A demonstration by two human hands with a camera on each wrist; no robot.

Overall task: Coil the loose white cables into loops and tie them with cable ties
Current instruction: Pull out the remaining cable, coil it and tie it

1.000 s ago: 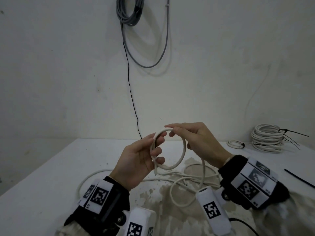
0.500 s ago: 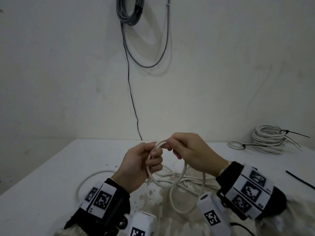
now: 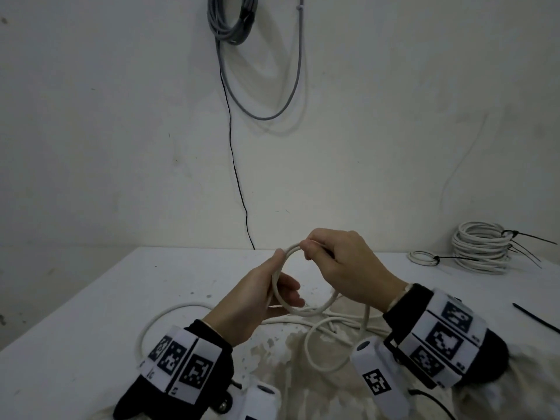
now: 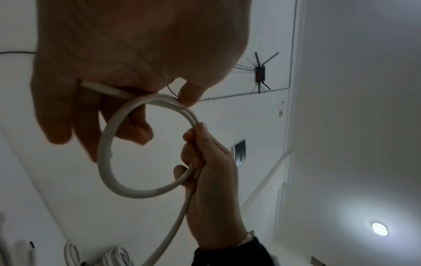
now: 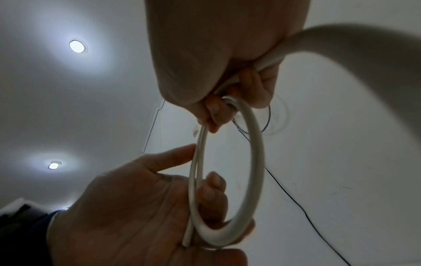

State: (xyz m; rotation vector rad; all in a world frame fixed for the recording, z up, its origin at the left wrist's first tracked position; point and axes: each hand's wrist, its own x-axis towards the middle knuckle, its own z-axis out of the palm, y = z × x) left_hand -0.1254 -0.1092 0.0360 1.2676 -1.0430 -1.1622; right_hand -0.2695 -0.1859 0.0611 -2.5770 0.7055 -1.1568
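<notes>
Both hands work on one white cable point(image 3: 277, 286), held up above the table point(image 3: 91, 313) so a small loop can form in the air. The left hand point(image 3: 251, 301) grasps the loop's left side, fingers curled through it with the thumb on the outside; in the right wrist view two strands lie side by side in that palm, so it seems to serve as the holder that keeps finished turns stacked. The right hand point(image 3: 342, 268) is clenched around the cable at the top of the loop, thumb and forefinger pinching it just beside the left fingertips. From there the free length runs down behind the right wrist to the loose tangle point(image 3: 327, 344) lying on the table below. That grip probably lets the right hand feed and steer the next turn onto the stack.

The coil looks barely begun (one or two turns at most), and most of the cable lies uncoiled. A black cable tie point(image 3: 536, 322) waits on the table at the far right, well apart from the hands, likely for closing this coil. At the back right sit a stack of finished coils point(image 3: 478, 250) and a small coil point(image 3: 421, 257), already tied with black ties.
</notes>
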